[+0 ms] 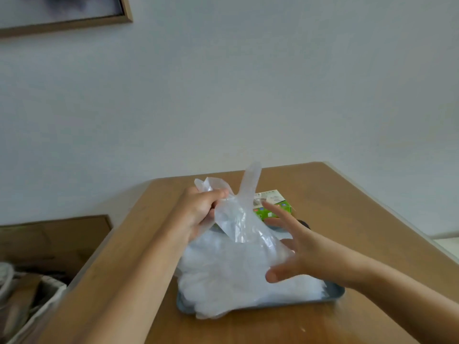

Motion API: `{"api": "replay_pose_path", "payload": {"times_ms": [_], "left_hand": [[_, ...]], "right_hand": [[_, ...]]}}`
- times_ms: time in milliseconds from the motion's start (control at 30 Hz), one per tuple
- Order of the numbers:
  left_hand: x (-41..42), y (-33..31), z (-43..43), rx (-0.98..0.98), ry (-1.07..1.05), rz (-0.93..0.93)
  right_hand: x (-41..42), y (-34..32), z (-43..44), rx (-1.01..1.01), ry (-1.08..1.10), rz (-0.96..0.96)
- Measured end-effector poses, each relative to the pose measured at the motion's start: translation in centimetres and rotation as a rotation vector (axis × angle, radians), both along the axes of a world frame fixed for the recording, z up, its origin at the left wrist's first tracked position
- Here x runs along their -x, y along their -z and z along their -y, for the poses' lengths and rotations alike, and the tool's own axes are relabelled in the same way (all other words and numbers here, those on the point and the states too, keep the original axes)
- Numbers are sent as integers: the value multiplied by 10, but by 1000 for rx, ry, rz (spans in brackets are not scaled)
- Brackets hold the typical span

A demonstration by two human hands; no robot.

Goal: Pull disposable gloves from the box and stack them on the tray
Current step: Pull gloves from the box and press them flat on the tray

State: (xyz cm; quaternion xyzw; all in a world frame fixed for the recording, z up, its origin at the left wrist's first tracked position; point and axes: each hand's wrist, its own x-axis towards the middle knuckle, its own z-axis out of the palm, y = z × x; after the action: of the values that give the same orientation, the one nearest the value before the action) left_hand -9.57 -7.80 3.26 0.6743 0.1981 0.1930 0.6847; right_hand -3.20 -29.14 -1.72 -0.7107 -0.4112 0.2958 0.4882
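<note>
A clear plastic glove (238, 217) hangs in the air over the tray, pinched at its top by my left hand (198, 209). My right hand (295, 247) hovers to the glove's right with fingers spread, touching or nearly touching the lower part of the glove. Below lies a heap of clear gloves (231, 276) on a grey-blue tray (335, 292). The green and white glove box (273, 207) stands behind the tray, partly hidden by the glove and my right hand.
The wooden table (347, 207) ends close behind the box, against a white wall. Left of the table, lower down, stand a cardboard box (54, 242) and a pale basket (37, 309) with clutter. A framed picture (64, 13) hangs top left.
</note>
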Motion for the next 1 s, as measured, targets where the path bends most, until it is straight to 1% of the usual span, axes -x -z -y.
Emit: {"api": "replay_pose_path", "payload": {"times_ms": [33, 100, 133, 200, 267, 333, 400, 500, 567, 600, 633, 667, 700, 733, 767, 800, 833, 867, 933, 1000], "left_hand": [[3, 2, -1, -2, -1, -9], [10, 7, -2, -62, 2, -51], [12, 10, -3, -100, -2, -75], [18, 17, -3, -170, -33, -135], [19, 28, -5, -243, -82, -201], [22, 39, -7, -329, -114, -245], [25, 46, -8, -467, -87, -315], [30, 52, -10, -614, -65, -412], [29, 52, -13, -721, -110, -489], [29, 52, -14, -805, -161, -516], [29, 52, -15, -897, -228, -508], [29, 51, -14, -983, -291, -457], [31, 49, -10, -1053, -326, -351], [31, 47, -3, -1109, -328, -205], [31, 43, 6, -1153, -287, -66], [30, 40, 16, -1182, -197, 23], [29, 39, 26, -1197, -69, 70], [27, 41, 37, -1208, 78, 66], [23, 52, 50, -1241, 310, -25], [17, 68, 52, -1275, 415, -120]], "right_hand": [[7, 1, 0, -6, 46, 75], [16, 1, -2, -76, 105, 128], [16, 0, -4, -130, 144, 118], [14, 2, -7, -241, 245, 36], [9, 2, -9, -251, 367, -1], [4, 5, -7, -187, 453, -37], [0, 6, -2, -86, 497, -40], [-6, 10, 3, 105, 502, 51], [-7, 13, 3, 229, 463, 110], [-7, 15, 3, 271, 449, 126], [-7, 16, 2, 295, 442, 139], [-6, 18, 2, 304, 446, 152], [-6, 20, 1, 308, 452, 172], [-7, 20, 1, 317, 458, 199], [-7, 21, 1, 326, 462, 225], [-8, 22, 1, 336, 467, 243], [-8, 22, 1, 340, 473, 249], [-9, 22, 2, 341, 479, 244], [-10, 22, 2, 339, 484, 221], [-11, 21, 1, 344, 491, 204]]}}
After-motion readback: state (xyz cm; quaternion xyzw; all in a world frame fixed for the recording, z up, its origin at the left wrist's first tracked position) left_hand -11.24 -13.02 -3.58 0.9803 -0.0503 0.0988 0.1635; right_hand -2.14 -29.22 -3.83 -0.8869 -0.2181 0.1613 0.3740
